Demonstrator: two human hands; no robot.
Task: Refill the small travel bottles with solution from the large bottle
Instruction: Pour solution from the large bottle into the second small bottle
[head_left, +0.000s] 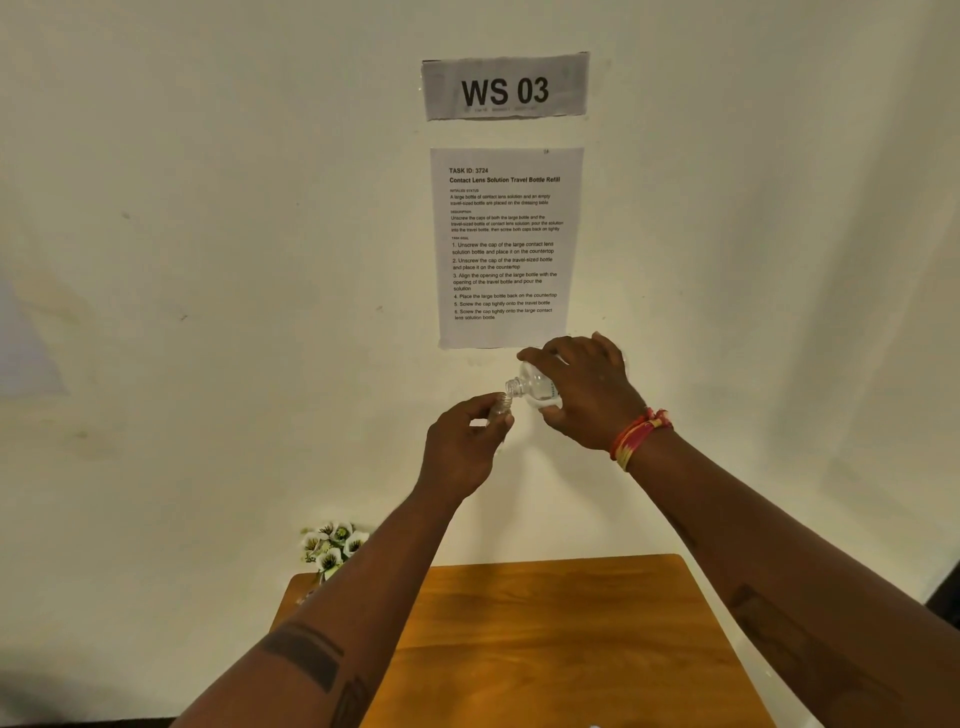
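Both hands are raised in front of the wall, well above the table. My right hand (589, 389) grips the large clear bottle (535, 388), uncapped and tilted down to the left. Its neck touches the mouth of the small travel bottle (500, 405). My left hand (465, 441) pinches that small clear bottle upright between thumb and fingers, which hide most of it. No caps are in view.
A wooden table (561, 634) lies below my arms. A bunch of white artificial flowers (332, 548) stands at its far left corner against the wall. Two paper sheets, a "WS 03" sign (505, 88) and a task sheet (505, 244), hang on the wall.
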